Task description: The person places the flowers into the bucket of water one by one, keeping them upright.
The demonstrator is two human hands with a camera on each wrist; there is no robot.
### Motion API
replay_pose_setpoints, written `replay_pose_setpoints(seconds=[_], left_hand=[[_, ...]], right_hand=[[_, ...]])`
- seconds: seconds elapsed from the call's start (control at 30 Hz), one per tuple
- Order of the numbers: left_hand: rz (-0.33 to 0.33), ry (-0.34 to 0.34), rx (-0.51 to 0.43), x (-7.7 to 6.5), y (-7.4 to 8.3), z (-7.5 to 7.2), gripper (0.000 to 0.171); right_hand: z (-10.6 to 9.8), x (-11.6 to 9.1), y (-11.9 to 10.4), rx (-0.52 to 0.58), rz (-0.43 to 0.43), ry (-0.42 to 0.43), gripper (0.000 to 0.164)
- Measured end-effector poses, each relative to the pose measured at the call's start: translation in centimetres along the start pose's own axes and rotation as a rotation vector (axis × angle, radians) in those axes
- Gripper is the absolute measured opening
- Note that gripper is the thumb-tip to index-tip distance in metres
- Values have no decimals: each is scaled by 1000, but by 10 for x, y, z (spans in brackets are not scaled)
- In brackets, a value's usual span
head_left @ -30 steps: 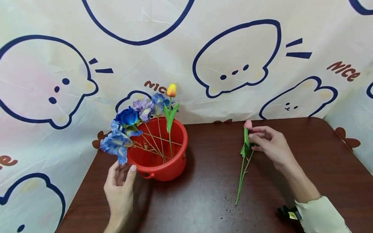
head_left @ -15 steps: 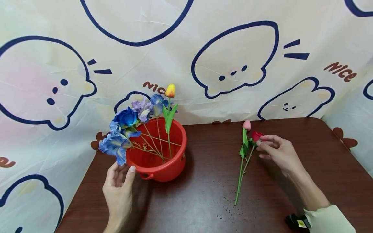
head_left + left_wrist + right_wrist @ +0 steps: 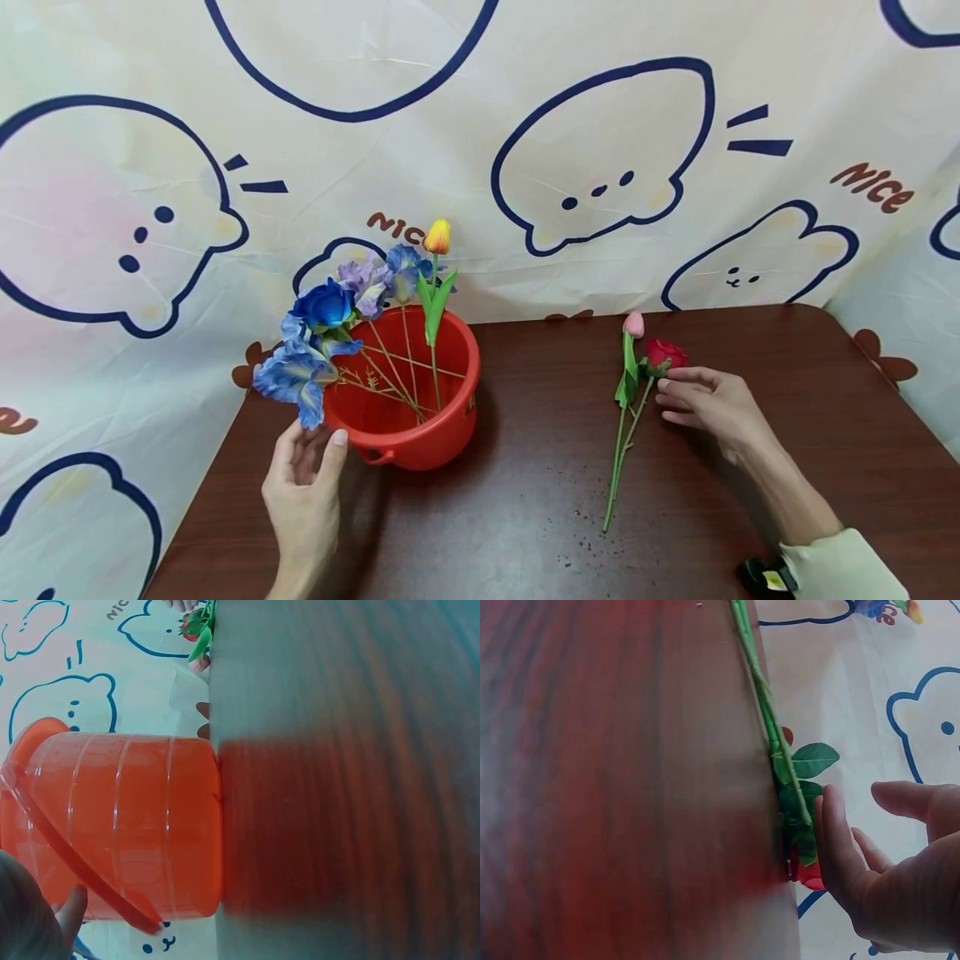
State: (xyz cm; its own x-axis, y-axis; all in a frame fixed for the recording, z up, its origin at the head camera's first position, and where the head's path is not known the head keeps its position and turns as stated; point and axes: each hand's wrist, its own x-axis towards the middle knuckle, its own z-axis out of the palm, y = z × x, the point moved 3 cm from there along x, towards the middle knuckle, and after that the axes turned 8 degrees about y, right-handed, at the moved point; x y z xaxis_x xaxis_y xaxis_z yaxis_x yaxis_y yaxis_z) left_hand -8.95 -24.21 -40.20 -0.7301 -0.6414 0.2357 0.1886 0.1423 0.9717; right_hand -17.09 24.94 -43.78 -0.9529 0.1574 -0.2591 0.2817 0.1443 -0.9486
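Note:
A red bucket [image 3: 416,446] stands on the table at left, holding blue and purple artificial flowers [image 3: 326,304] and a yellow tulip [image 3: 438,237]. My left hand [image 3: 307,496] is beside its near-left rim, thumb at the rim, some fingers hidden behind petals. In the left wrist view, a fingertip meets the bucket's side [image 3: 142,817] near the hanging handle [image 3: 82,866]. To the right, a pink tulip [image 3: 633,324] and a red rose [image 3: 666,353] lie with stems close together. My right hand [image 3: 716,408] is just beside the rose, thumb and fingers apart in the right wrist view, gripping nothing.
The dark brown table [image 3: 525,467] has small dark crumbs [image 3: 592,537] near the front. A cartoon-printed cloth [image 3: 585,100] hangs behind it. On the right forearm, by the pale sleeve [image 3: 840,567], sits a black strapped device [image 3: 765,577].
My right hand has drawn back right and down from the flowers, uncovering the red rose. My left hand stays by the bucket.

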Motion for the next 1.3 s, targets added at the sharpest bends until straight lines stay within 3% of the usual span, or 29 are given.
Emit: replay_pose_setpoints(seconds=[0.57,0.83,1.1,1.3], left_hand=[[0,-15,-3,0,0,1,47],[-7,-4,6,0,0,-1,47],[-9,-6,-1,0,0,-1,47],[-1,-8,-23,0,0,0,47]], right_hand=[[0,12,18,147,119,-154,69],[10,21,16,109,147,-169,76],[19,21,13,26,132,-140,75],[15,15,3,109,82,-153,66]])
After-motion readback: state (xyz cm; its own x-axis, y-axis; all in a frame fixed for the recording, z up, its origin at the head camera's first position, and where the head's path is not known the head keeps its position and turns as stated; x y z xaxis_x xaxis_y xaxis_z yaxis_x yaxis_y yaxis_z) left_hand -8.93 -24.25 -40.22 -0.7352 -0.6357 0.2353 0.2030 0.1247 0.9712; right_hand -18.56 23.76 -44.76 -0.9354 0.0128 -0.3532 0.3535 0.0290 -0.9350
